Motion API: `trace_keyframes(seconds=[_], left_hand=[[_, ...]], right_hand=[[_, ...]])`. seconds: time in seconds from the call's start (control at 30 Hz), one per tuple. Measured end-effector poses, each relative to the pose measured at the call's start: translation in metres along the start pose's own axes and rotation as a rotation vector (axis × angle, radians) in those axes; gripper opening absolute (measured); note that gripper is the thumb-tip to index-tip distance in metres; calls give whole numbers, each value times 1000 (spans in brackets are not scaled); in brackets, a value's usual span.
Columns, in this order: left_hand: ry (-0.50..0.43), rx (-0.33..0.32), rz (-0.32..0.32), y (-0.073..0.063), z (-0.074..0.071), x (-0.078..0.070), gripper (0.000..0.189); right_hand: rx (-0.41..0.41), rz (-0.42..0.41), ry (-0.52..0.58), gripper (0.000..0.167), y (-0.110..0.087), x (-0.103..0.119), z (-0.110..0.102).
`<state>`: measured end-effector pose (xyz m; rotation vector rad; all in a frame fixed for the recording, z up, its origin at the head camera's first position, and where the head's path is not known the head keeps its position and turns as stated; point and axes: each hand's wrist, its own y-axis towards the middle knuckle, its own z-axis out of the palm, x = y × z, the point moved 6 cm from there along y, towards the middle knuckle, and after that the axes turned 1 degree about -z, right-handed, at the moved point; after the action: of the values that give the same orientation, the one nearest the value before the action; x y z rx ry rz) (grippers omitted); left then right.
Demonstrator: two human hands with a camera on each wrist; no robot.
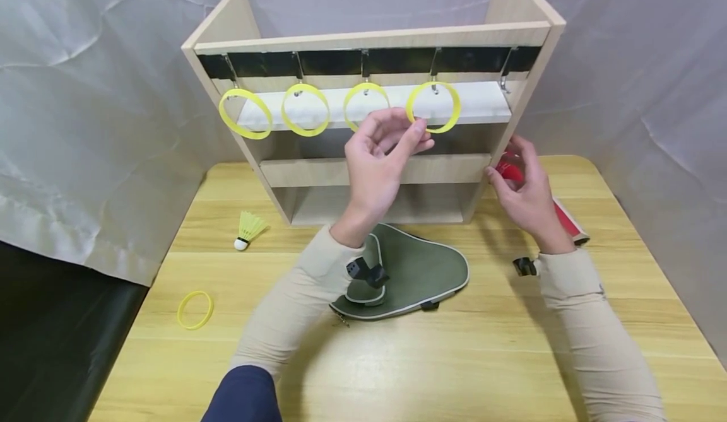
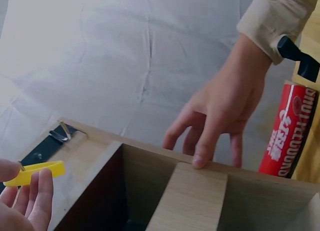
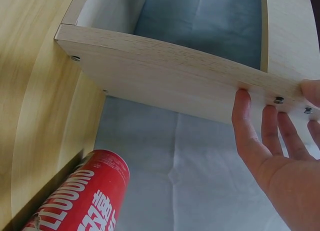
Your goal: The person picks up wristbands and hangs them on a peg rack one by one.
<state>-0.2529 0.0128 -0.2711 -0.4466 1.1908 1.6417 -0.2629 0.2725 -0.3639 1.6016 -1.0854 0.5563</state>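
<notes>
My left hand pinches the lower rim of a yellow ring between thumb and fingers, right below the fourth hook of a light wooden shelf unit. In the left wrist view, that ring overlaps a hook's end. Three more yellow rings hang from the hooks to its left: the first, the second and the third, partly behind my hand. My right hand rests on the unit's right side panel, fingertips against its outer face and thumb at its front edge.
The fifth hook bears no ring. Another yellow ring lies at the table's left, below a yellow shuttlecock. A dark green racket-shaped case lies before the unit. A red printed tube lies by its right side.
</notes>
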Motion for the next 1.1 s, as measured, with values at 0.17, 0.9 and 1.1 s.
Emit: trace_keyframes(seconds=[0.17, 0.9, 1.1], left_hand=[[42, -12, 16, -5, -4, 6, 22], [223, 61, -99, -46, -33, 25, 27], [263, 50, -133, -60, -55, 18, 27]], right_hand=[[-6, 0, -2, 69, 0, 2, 0], [0, 43, 12, 68, -1, 1, 2], [1, 33, 3, 69, -1, 1, 1]])
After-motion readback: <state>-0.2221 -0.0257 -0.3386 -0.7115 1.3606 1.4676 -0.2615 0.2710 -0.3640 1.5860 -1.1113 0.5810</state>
